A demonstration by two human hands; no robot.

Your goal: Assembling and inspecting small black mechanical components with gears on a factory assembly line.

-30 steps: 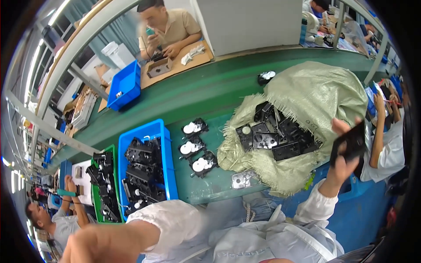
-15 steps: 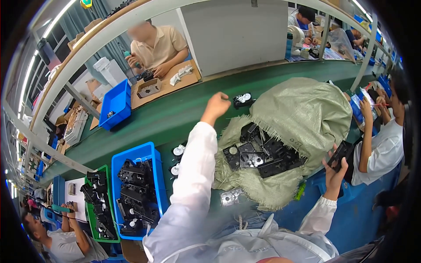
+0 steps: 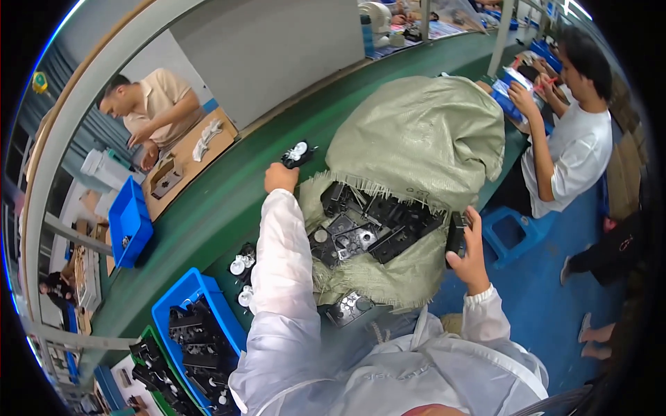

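Sack (image 3: 416, 139) is gaping nearward, probably keeping those black parts (image 3: 408, 219) reachable. Right hand (image 3: 473, 258) is clutching a black piece (image 3: 454, 234) by its sides at the sack's right, half open; left hand (image 3: 281, 178) is sitting curled at the far gear unit (image 3: 296, 154), can't tell if gripping.

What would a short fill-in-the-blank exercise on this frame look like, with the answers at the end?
1. The right hand holds a ____ part.
2. Beside the left hand, a black-and-white part rests on the ____ work surface.
3. In the picture, the woven sack lies to the ____ of the blue bin full of black parts.
4. The co-worker beside the blue stool wears a ____ top.

Missing words: black; green; right; white.
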